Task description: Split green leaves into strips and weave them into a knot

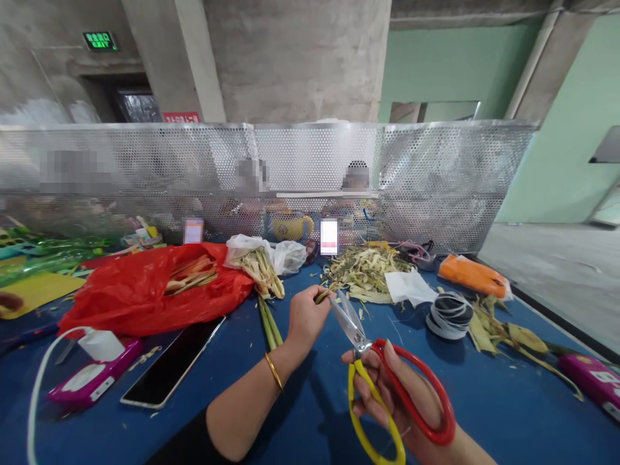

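Pinched in the fingers of my left hand is a small greenish-brown plant stalk, mostly hidden by the fingers. My right hand grips a pair of scissors with one red and one yellow handle. Their blades are parted, with the tips close to the stalk's end. Beyond both hands lies a pile of pale dried husk scraps. Several green stalks rest on the blue table, left of my left hand.
Leftward are a red plastic bag with dried strips, a black phone and a purple power strip. A cord spool and orange packet sit right. A perforated metal screen borders the far edge, people behind it.
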